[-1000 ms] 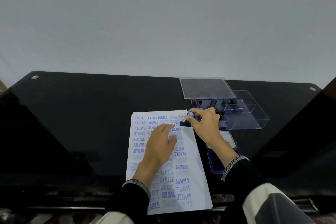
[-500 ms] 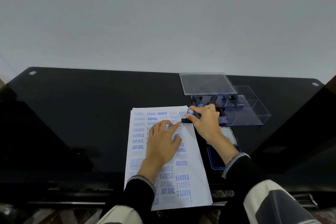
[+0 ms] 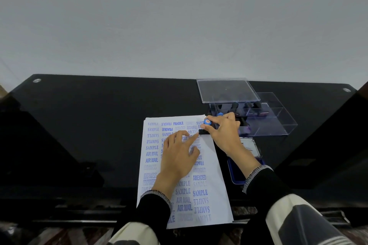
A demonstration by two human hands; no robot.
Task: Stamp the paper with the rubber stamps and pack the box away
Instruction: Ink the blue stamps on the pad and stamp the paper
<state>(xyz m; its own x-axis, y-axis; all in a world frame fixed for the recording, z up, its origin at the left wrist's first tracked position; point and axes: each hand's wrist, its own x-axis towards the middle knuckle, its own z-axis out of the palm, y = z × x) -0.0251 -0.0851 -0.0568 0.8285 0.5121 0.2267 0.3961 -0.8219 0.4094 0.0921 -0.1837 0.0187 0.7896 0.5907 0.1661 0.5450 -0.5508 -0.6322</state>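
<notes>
Paper (image 3: 207, 157), a white sheet crowded with blue imprints such as SAMPLE, FRAGILE, AIR MAIL and AMENDED, is lying on the black glass tabletop (image 3: 95, 125), reaching from mid-depth to the near edge, which it is slightly overhanging. In the head view, the left hand (image 3: 179, 157) is resting flat on the sheet's middle, fingers spread and relaxed, index fingertip pointing toward the stamp. The right hand (image 3: 223, 133) is pinching a rubber stamp (image 3: 206, 125) with a blue-capped handle, its grip curled round the handle, the black base sitting at the paper's far right corner. Just beyond that hand, toward the tabletop's far right, a clear plastic box (image 3: 278, 123) with dividers is holding several dark stamps (image 3: 256, 108), and its clear lid (image 3: 227, 89) is lying partly over the box's far left part. A blue ink pad (image 3: 237, 175) is lying open just beside the paper's right edge, partly hidden under the right wrist.
</notes>
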